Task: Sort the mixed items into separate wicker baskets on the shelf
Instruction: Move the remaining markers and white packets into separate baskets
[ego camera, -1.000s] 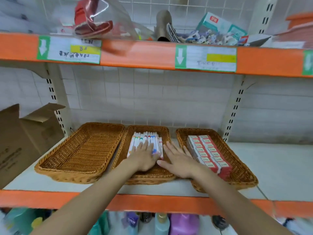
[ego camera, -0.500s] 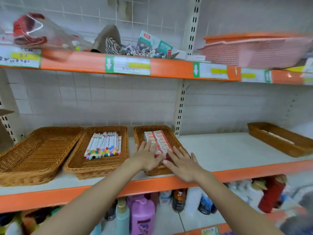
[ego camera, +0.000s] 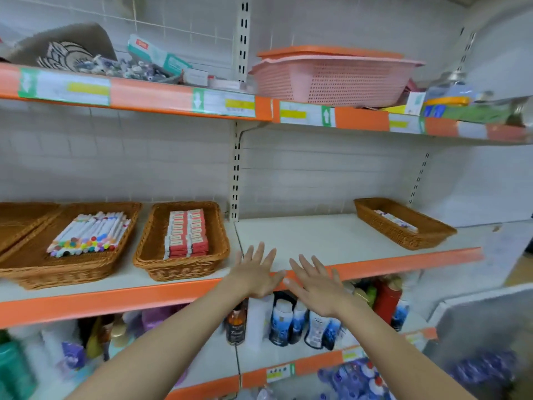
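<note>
On the middle shelf [ego camera: 302, 241] stand several wicker baskets. One basket [ego camera: 26, 272] at the left holds white markers [ego camera: 89, 235] with coloured caps. The basket [ego camera: 181, 267] to its right holds red and white boxes [ego camera: 187, 233] in two rows. A further basket [ego camera: 403, 226] sits at the far right with a few items in it. My left hand [ego camera: 255, 271] and my right hand [ego camera: 315, 284] are side by side over the shelf's orange front edge, fingers spread, holding nothing. Both are to the right of the boxes' basket and apart from it.
Part of another wicker basket [ego camera: 17, 223] shows at the far left. A pink plastic basket [ego camera: 331, 79] and loose goods sit on the upper shelf. Bottles [ego camera: 288, 321] crowd the lower shelf. A white upright [ego camera: 236, 180] divides the shelving.
My view has swung right. Both hands have left the basket of boxes and moved right, over the bare stretch of shelf. The far right basket has come closer into view.
</note>
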Demonstrator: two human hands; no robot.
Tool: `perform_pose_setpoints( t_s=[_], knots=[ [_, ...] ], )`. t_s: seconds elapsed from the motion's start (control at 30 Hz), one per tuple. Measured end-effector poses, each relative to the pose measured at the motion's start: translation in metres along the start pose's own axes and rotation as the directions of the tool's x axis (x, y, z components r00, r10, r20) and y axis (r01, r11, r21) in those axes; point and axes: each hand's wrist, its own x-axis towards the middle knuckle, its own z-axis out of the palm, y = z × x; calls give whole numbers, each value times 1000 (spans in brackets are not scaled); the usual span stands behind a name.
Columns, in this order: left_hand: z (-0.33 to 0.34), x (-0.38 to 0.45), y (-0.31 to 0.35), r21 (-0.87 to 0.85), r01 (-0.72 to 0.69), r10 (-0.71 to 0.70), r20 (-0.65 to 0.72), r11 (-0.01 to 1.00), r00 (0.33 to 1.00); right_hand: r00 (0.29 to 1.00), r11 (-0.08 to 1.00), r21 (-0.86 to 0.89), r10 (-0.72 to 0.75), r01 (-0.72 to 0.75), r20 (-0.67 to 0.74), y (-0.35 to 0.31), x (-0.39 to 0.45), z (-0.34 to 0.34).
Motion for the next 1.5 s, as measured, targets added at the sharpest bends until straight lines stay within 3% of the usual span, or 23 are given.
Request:
perform_pose_setpoints(
  t_s=[0.33, 0.57, 0.83, 1.07, 1.23, 1.5],
  knots=[
    [-6, 79, 63, 20, -47, 46, 65, 999, 997, 998, 998, 22, 60, -60, -13, 88, 22, -4],
    [-16, 161, 113, -26, -157, 158, 14, 987, 987, 980, 983, 6, 185, -185, -69, 167, 59, -36],
    [-12, 229, 162, -19, -225, 226, 55, 974, 973, 967, 967, 12, 255, -255, -22, 237, 84, -42],
    [-16, 271, 215, -25, -182, 183, 69, 983, 981, 972, 974, 4, 225, -225, -75, 303, 103, -52],
    [-26, 294, 269, -51, -128, 129, 28, 991, 991, 983, 984, -103, 133, -146, -128, 357, 101, -72],
    [-27, 320, 345, -74, -103, 101, -32, 992, 994, 994, 997, -34, 69, -72, -90, 435, 100, -91]
  ],
)
